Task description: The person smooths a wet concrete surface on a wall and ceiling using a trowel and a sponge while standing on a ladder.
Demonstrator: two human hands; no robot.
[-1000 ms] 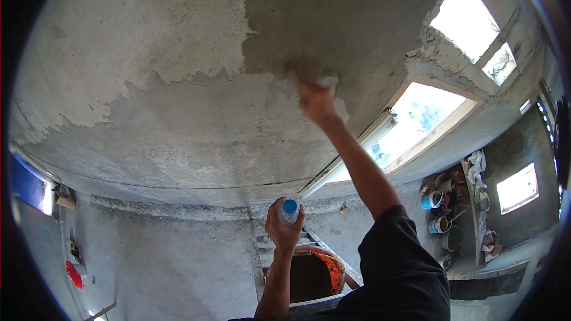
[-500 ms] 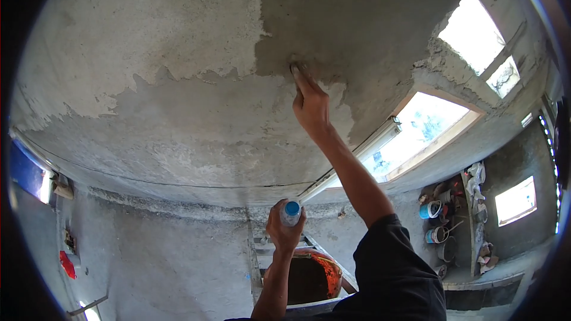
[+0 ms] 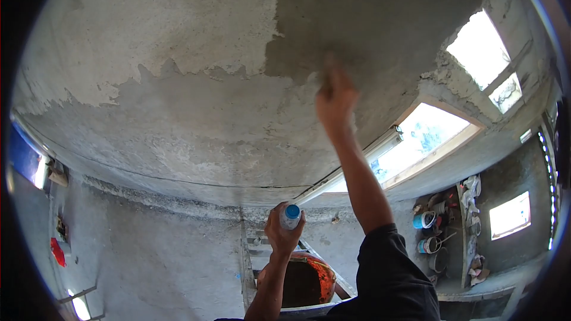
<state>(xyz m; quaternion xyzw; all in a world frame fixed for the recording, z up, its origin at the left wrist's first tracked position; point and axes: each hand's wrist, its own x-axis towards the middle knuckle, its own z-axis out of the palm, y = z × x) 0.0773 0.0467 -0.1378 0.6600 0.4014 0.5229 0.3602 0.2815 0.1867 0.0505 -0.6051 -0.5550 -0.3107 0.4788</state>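
My left hand (image 3: 282, 232) is wrapped round a clear bottle (image 3: 290, 217) with a blue cap, held upright low in the middle. My right hand (image 3: 336, 95) is raised to the wall, fingers blurred and drawn together at the lower part of a dark, damp-looking patch (image 3: 369, 12). Whatever the right fingers hold cannot be made out. Paler, rough plaster (image 3: 196, 18) lies left of the dark patch, with a ragged edge beneath it.
Below stands an orange-rimmed container (image 3: 326, 279) by a wooden ladder-like frame (image 3: 247, 267). Window openings (image 3: 431, 134) are on the right. Buckets (image 3: 424, 220) sit by a shelf at lower right. A cable crosses the wall.
My right hand has moved right along the wall and is now blurred. The view has shifted slightly. My left hand still holds the bottle in about the same place.
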